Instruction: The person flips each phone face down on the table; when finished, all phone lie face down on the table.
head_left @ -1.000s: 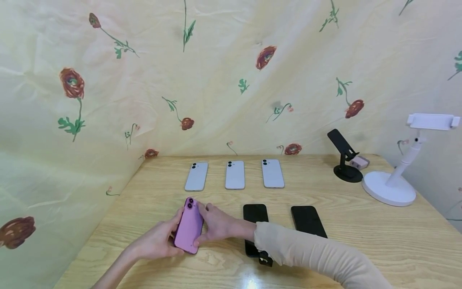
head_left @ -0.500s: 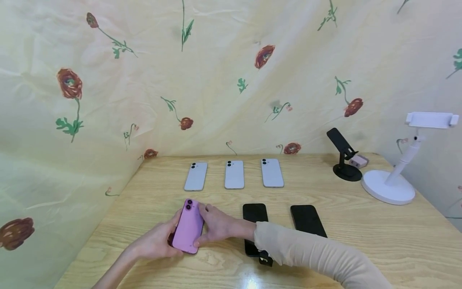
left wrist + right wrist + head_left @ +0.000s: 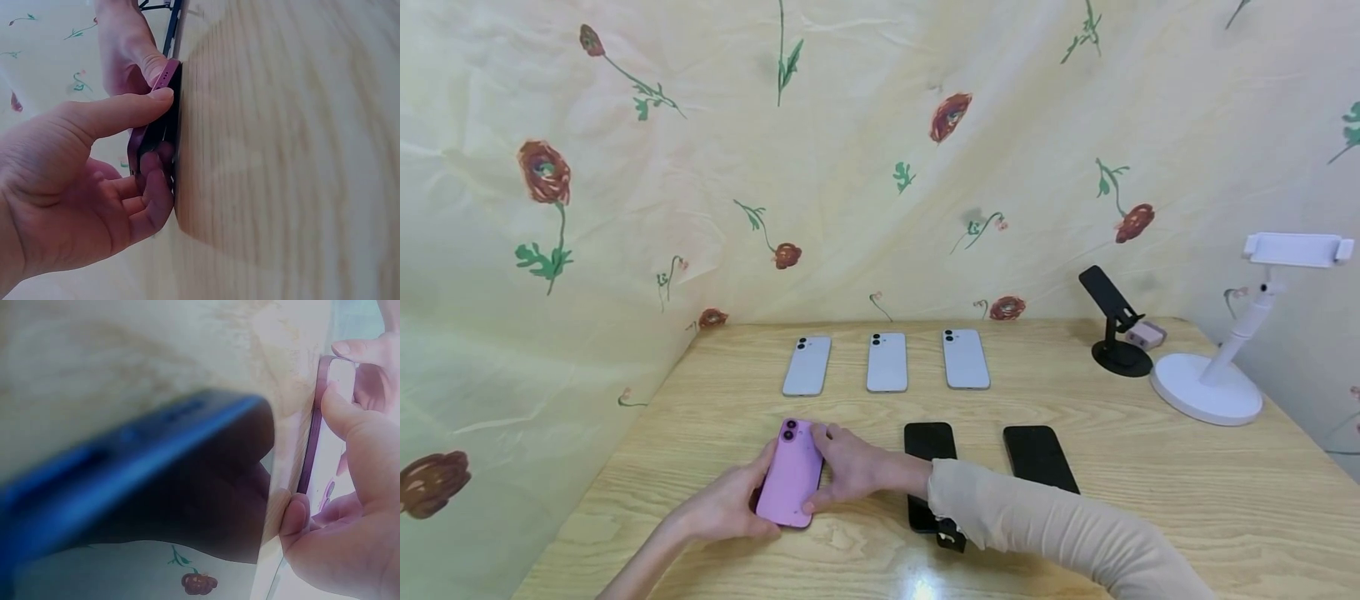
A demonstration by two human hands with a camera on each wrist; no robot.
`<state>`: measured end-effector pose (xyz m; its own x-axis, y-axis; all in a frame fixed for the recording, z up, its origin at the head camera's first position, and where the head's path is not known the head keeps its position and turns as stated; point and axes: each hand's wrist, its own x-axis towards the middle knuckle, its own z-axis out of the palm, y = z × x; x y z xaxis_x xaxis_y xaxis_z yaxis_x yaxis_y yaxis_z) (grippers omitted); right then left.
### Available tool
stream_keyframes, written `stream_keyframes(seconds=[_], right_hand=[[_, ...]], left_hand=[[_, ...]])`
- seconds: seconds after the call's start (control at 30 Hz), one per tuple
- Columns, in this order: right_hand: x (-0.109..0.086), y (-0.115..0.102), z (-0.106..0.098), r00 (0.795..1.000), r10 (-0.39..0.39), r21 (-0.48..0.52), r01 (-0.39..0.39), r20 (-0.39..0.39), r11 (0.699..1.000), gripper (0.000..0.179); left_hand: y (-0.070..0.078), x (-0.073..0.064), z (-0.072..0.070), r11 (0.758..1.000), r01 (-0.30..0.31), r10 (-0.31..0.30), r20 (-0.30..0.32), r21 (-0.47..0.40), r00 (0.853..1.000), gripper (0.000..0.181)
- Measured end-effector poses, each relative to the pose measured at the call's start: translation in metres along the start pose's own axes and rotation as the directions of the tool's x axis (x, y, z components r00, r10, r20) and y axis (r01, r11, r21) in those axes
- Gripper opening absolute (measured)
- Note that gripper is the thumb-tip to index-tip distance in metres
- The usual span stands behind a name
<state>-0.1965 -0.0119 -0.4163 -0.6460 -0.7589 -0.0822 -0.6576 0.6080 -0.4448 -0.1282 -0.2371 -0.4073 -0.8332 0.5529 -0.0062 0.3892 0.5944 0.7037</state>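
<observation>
Head view: Holding a pink phone [image 3: 792, 479] between both hands at the near side of a wooden table [image 3: 850, 567], showing its back upward with the camera end pointing away from the person. Gripping its left long side with the left hand [image 3: 733, 500]. Spanning its right long side with the right hand [image 3: 852, 462], pinching between the thumb at the lower corner and a finger near the upper corner. Noting three white phones [image 3: 887, 363] in a row behind the pink phone, and two black phones [image 3: 1041, 457] to its right, covering both partly with a beige sleeve [image 3: 1045, 521]. Finding a black stand [image 3: 1122, 360], a plug [image 3: 1146, 335] and a white stand [image 3: 1206, 390] well apart from it, behind and to the right. Seeing a flowered cloth [image 3: 835, 150] hanging behind it.

Left wrist view: Closing the left hand firmly, pressing the thumb to the pink phone's edge and curling fingers against its dark face. Not making out whether its lower edge is touching the table.

Right wrist view: Resting the right thumb on the pink phone's back, hooking a fingertip at its edge. Showing a blurred dark slab [image 3: 187, 481] beside it, nearer the lens.
</observation>
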Motion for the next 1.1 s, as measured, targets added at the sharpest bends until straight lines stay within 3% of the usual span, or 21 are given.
stream_keyframes(seconds=[0.27,0.73,1.1], right_hand=[[0.0000,-0.0001,0.0016,1.000,0.008,-0.005,-0.008,0.004,1.000,0.113],[-0.0013,-0.0006,0.0011,1.000,0.009,-0.013,-0.009,0.008,1.000,0.112],[-0.0018,-0.0007,0.0010,1.000,0.010,-0.006,-0.010,0.015,1.000,0.110]], left_hand=[[-0.0009,0.0008,0.0013,0.996,0.001,0.001,0.024,-0.089,1.000,0.120],[0.0034,0.0010,-0.0005,0.993,0.107,-0.109,0.022,0.058,0.994,0.120],[0.0023,0.0033,-0.0013,0.991,0.091,-0.096,0.049,0.098,0.994,0.117]])
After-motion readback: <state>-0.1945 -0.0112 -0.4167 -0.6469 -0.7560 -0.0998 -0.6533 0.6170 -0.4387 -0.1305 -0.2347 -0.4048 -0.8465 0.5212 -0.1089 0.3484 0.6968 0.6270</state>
